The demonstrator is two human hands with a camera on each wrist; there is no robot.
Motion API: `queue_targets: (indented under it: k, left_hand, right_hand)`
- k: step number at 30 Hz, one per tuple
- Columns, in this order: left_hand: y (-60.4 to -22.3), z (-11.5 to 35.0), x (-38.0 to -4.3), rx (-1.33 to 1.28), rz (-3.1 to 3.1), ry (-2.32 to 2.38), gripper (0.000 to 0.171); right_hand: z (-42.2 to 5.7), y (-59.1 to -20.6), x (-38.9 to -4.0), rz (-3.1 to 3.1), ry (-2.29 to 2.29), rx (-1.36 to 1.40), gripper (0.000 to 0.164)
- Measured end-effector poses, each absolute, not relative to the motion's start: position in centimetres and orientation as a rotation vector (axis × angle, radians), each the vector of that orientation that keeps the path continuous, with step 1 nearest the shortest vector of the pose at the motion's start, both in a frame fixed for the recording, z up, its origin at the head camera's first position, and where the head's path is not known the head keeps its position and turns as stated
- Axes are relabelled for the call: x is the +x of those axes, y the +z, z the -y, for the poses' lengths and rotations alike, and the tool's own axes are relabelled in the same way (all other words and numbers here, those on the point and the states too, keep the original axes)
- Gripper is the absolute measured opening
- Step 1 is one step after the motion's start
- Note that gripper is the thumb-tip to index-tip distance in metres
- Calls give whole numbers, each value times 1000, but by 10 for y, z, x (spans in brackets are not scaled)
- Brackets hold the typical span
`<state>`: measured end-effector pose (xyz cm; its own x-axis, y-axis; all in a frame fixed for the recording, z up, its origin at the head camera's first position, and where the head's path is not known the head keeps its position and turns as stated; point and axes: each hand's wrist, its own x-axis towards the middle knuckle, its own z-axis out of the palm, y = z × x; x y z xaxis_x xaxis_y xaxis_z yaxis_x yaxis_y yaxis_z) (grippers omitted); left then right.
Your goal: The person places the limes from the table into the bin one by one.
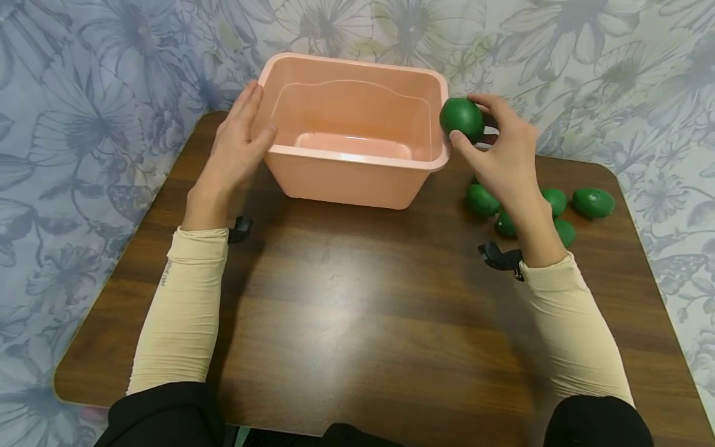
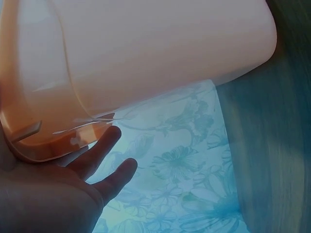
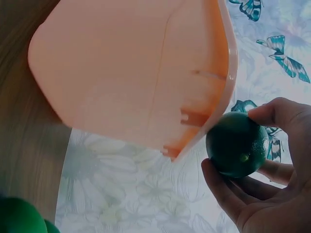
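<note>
A pink plastic basin (image 1: 357, 180) stands at the back of the table. My left hand (image 1: 237, 133) rests against its left rim, fingers stretched along the outside and the thumb at the front left corner. In the left wrist view, two spread fingers (image 2: 104, 153) extend below the rim. My right hand (image 1: 505, 139) holds a smooth green lime (image 1: 461, 119) between thumb and fingers, right at the basin's right rim. The right wrist view shows this lime (image 3: 237, 144) with a pale stem spot, overlapping the rim's edge. The basin's visible floor is bare.
Several more green limes, one of them a lime (image 1: 593, 203) at the far right, lie on the brown wooden table (image 1: 335, 298) below my right hand. Some are partly hidden by my wrist. Flower-patterned wallpaper (image 1: 558, 49) rises behind the table.
</note>
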<state>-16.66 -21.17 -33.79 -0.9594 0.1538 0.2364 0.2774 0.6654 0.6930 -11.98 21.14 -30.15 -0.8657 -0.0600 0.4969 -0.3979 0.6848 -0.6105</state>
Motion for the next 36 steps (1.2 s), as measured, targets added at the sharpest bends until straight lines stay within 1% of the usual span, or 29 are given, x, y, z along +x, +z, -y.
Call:
queue_targets:
  k: [7, 16, 21, 24, 30, 36]
  left_hand:
    - [-339, 210, -168, -346, 2706, -1179, 73]
    - [-339, 210, -167, -342, 2698, -1191, 74]
    - [-340, 209, -164, -341, 2691, -1209, 74]
    - [-341, 209, -163, -341, 2689, -1213, 74]
    - [-342, 208, -162, -345, 2685, -1215, 74]
    - [-340, 207, -163, -336, 2689, -1203, 74]
  right_hand:
    - [-201, -302, -132, 2439, 1045, 344, 49]
    - [-191, -294, -169, 2526, 1114, 268, 49]
    - [-190, -293, -179, 2567, 1125, 256, 51]
    - [-190, -295, -182, 2568, 1136, 264, 49]
    - [-195, -301, -178, 2527, 1145, 265, 38]
    - [-213, -306, -168, 2550, 1132, 215, 38]
